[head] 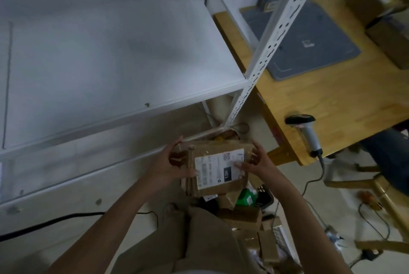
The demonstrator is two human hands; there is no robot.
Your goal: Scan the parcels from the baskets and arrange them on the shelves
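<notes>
Two grips on one parcel: left grip curled round its left end, right grip clasping the right end, thumb on the white label. Parcel is a brown carton held in the air, label up, near the front edge of the white shelf and above a dark-rimmed basket. Basket holds more brown cartons and a green packet; much of it is hidden. Scanner lies on the wooden surface to the right, well apart.
</notes>
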